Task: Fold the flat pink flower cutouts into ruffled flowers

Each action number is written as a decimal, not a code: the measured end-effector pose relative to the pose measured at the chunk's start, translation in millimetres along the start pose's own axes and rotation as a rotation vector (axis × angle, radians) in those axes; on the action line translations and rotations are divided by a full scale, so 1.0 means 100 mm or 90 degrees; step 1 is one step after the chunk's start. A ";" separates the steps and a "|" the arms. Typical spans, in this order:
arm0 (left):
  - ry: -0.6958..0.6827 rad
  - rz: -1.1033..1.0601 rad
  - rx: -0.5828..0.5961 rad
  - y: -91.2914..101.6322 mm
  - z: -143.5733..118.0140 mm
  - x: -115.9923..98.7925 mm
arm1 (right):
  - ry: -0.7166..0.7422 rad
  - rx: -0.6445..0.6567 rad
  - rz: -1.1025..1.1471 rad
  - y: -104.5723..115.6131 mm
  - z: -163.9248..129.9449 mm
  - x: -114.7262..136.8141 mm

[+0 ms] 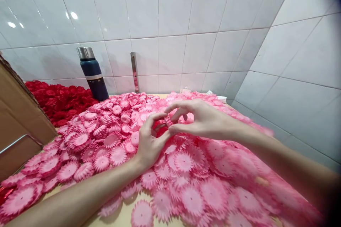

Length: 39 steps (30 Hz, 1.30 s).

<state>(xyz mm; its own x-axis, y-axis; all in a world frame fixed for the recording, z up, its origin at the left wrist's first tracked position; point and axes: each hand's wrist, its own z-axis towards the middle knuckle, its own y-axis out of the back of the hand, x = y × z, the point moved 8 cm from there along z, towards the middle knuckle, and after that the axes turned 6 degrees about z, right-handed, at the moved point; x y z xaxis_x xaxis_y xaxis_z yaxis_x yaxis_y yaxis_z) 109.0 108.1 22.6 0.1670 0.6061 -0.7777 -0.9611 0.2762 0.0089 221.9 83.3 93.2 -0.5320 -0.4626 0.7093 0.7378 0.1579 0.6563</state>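
Note:
My left hand and my right hand meet above a wide heap of pink artificial flower petal discs. Between their fingertips is a small pink petal piece, partly covered by the fingers. The thumb and fingers of my left hand curl around its near left side. From the right, my other hand pinches it with thumb and fingers. The loose discs are round, with fringed, pleated edges and a small hole in the middle.
A dark blue bottle with a steel cap stands at the back left, beside a pile of red petal pieces. A cardboard box is at the left edge. White tiled walls close off the back and right.

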 end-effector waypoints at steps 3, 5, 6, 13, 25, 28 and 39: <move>0.013 0.015 -0.004 0.01 0.01 0.01 | -0.037 -0.046 0.037 0.04 -0.01 -0.08; 0.016 0.020 0.002 0.00 0.01 0.01 | -0.056 -0.064 0.080 0.06 -0.01 -0.13; 0.015 0.020 0.004 0.00 0.00 0.01 | -0.060 -0.062 0.097 0.06 -0.01 -0.15; -0.008 0.026 0.013 -0.02 -0.01 -0.02 | -0.068 0.019 0.178 0.02 0.00 -0.14; 0.002 0.012 0.048 -0.07 -0.02 -0.02 | -0.077 0.018 0.230 0.05 0.01 -0.20; -0.005 0.022 0.048 -0.06 -0.03 -0.02 | -0.075 0.007 0.234 0.06 0.02 -0.23; -0.011 0.022 0.044 -0.07 -0.02 -0.04 | -0.072 -0.001 0.229 0.08 0.03 -0.26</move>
<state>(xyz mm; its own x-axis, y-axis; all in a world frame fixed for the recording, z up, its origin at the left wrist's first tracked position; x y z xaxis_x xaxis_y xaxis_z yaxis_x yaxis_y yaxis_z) 114.4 102.1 23.8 0.1384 0.6282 -0.7656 -0.9487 0.3060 0.0795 240.6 99.1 80.5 -0.2805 -0.2783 0.9186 0.8868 0.2911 0.3590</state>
